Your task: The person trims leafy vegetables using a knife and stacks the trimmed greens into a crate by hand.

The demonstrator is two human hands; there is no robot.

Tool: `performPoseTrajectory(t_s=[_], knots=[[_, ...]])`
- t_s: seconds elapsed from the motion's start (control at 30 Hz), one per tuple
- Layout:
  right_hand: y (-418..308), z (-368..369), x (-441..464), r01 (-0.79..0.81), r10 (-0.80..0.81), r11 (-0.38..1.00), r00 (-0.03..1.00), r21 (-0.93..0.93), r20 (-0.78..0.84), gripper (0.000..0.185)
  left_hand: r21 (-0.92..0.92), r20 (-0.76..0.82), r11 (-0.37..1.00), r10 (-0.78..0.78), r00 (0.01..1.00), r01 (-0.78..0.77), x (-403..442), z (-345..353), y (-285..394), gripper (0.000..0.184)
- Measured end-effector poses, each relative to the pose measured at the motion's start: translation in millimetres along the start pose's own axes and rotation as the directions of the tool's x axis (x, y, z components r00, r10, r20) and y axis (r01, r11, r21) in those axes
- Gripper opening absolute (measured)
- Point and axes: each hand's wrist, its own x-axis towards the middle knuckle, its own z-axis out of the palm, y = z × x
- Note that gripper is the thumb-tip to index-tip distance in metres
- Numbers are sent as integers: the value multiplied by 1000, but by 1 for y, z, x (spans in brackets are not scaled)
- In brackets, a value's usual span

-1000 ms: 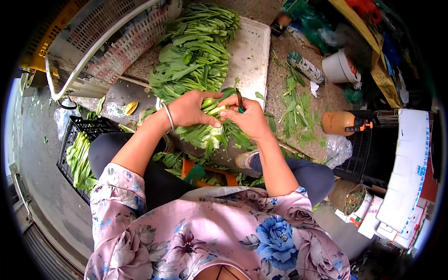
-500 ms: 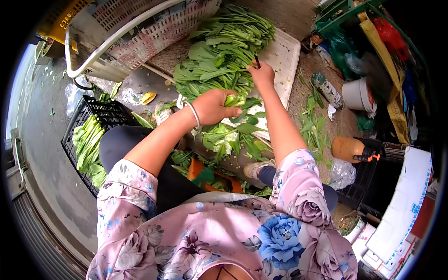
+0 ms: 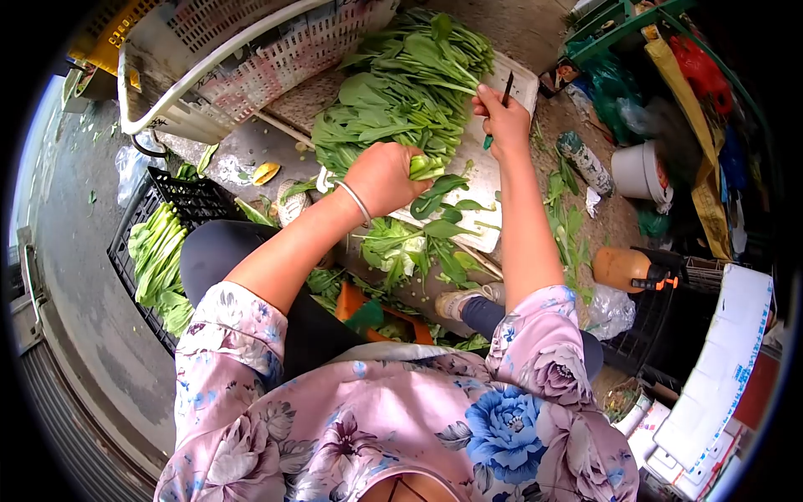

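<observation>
My left hand [image 3: 385, 177], with a bangle at the wrist, is wrapped round a small bunch of green stems [image 3: 426, 167], their pale cut ends pointing right. My right hand [image 3: 505, 121] is up and to the right, holding a small knife [image 3: 508, 88] with its dark blade upward. The same hand pinches the end of a leafy stalk [image 3: 458, 74] that reaches over the pile. A large pile of leafy greens [image 3: 381, 109] lies on a white board [image 3: 485, 180], beyond my left hand. Loose leaves [image 3: 410, 248] lie just below the board's near edge.
A white plastic basket [image 3: 242, 75] stands at upper left. Greens fill part of a black crate [image 3: 138, 243] at left. An orange container [image 3: 389, 314] sits between my legs. At right are a white bucket [image 3: 640, 176], an orange bottle [image 3: 621, 268] and a foam box lid [image 3: 719, 360].
My right hand has moved away from my left hand, up to the pile, and now grips a stalk's end. My left hand still holds the bunch. The whole view has shifted.
</observation>
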Motion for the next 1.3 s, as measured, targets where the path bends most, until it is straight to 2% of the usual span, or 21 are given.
performPoseTrajectory(t_s=[0.03,0.07,0.1,0.13,0.2,0.23,0.27,0.4,0.43,0.47,0.5,0.53,0.57,0.63,0.67,0.73,0.97,1.03,1.17,1.23,1.3], knots=[[-6,-5,-8,-5,3,999,999,53,43,21,0,0,1000,4,1000,-4,-1,1,1,26],[-11,-10,-18,-11,2,994,996,105,86,22,67,-85,995,74,994,-68,-2,2,2,27],[-15,-16,-30,-6,8,1000,993,-17,120,21,137,-164,982,149,975,-127,-3,4,3,28],[-15,-20,-45,-2,4,1000,994,-19,113,21,135,-162,982,157,974,-135,-4,5,4,28],[-14,-22,-77,134,-113,981,983,-142,146,20,289,-229,887,429,874,-359,-4,8,6,36],[-17,-25,-93,115,-87,978,983,-173,164,20,293,-283,858,500,818,-423,-7,9,11,44],[-20,-26,-107,96,-59,975,982,-202,182,19,290,-278,855,506,817,-431,-7,11,14,44],[-13,-41,-134,103,-85,989,984,-107,159,19,319,-315,784,618,721,-533,-11,17,24,44],[-13,-46,-137,85,-82,996,987,-14,135,20,338,-259,741,666,700,-580,-13,17,25,43],[-11,-51,-138,83,-80,996,988,-14,130,20,353,-201,696,709,676,-625,-16,17,27,42],[-9,-55,-138,-5,-1,993,999,118,51,21,414,-140,621,766,627,-666,-19,17,29,37],[-7,-59,-138,-79,86,964,996,254,-16,23,413,-137,618,768,625,-669,-21,20,29,37],[-5,-61,-139,-91,112,943,993,320,-48,23,403,-53,577,789,611,-710,-23,25,28,34],[0,-68,-140,-97,126,925,990,366,-56,23,383,74,530,799,597,-757,-28,32,26,29],[2,-71,-141,-105,142,905,988,412,-60,22,380,74,530,799,596,-758,-29,34,26,29],[2,-74,-142,-107,148,906,987,410,-70,22,396,174,517,769,615,-759,-29,37,23,7],[5,-79,-145,-105,160,887,983,450,-87,22,410,206,551,721,662,-727,-28,44,18,3],[5,-78,-145,-103,162,885,982,453,-94,21,407,255,562,687,680,-720,-30,43,19,18],[5,-75,-147,-105,157,913,982,393,-101,21,439,137,602,689,712,-667,-30,39,23,20],[2,-72,-151,-108,149,932,984,345,-95,21,436,-74,693,663,745,-573,-27,36,26,26],[-1,-67,-156,-143,146,976,989,165,-7,19,389,-118,752,613,781,-531,-25,37,28,28]])
